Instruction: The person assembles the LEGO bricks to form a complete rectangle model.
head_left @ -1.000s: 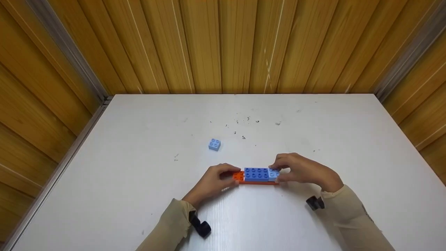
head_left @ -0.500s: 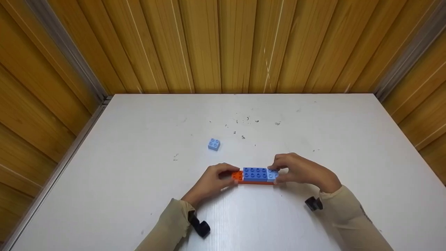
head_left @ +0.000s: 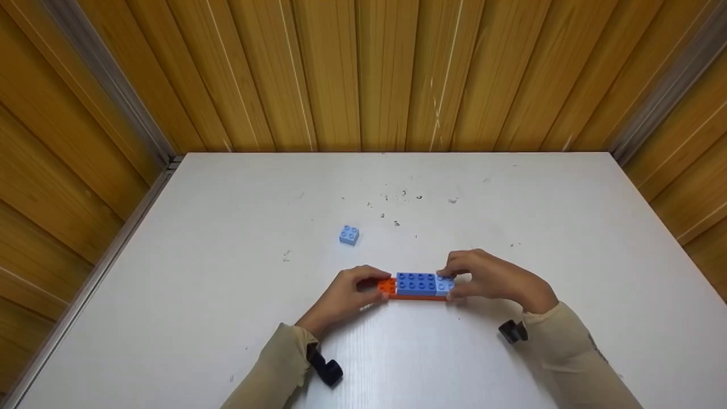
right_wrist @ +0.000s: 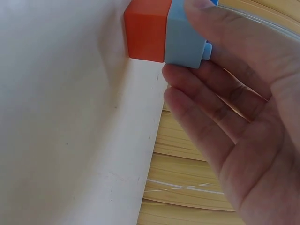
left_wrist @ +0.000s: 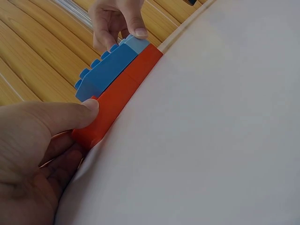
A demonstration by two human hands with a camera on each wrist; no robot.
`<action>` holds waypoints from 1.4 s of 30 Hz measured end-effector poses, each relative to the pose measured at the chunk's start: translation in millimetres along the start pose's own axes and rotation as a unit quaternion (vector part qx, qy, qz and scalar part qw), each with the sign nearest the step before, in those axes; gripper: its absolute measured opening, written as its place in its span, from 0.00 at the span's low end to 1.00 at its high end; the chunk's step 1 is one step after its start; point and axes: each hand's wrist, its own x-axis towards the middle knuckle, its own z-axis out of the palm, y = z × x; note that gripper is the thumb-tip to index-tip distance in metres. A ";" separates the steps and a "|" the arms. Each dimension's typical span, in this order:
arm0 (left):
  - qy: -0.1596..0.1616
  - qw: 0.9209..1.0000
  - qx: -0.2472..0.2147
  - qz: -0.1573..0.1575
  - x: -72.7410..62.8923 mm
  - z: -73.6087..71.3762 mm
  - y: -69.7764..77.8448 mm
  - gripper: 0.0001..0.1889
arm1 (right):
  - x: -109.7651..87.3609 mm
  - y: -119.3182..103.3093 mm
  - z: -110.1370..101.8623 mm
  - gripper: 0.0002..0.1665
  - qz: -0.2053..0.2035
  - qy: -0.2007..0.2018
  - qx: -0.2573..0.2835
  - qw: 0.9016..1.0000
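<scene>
A row of orange-red bricks (left_wrist: pixel 119 93) lies on the table, and a seam crosses its side in the left wrist view. A long blue brick (head_left: pixel 416 284) sits on top, with a square light blue brick (right_wrist: pixel 183 40) beside it at the right end. Thumb and fingers of my left hand (head_left: pixel 347 295) pinch the bare left end of the orange-red row. My right hand (head_left: pixel 497 281) pinches the light blue brick between thumb and fingers. In the right wrist view, that brick lies flush against the orange-red one beneath it.
Behind the joined bricks, a loose light blue brick (head_left: pixel 349 235) with studs up lies on the white table (head_left: pixel 227 227). Dark marks speckle the tabletop. Wood-patterned panels (head_left: pixel 386 74) rise at the back and both sides.
Both hands keep their hold on the joined bricks. The whole view has shifted by only a few pixels, and the loose brick stays where it was.
</scene>
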 end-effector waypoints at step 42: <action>-0.008 1.000 0.027 -0.015 2.3 -18.9 16.9 0.22 | 4.5 6.6 3.1 0.21 0.020 0.014 0.025 0.999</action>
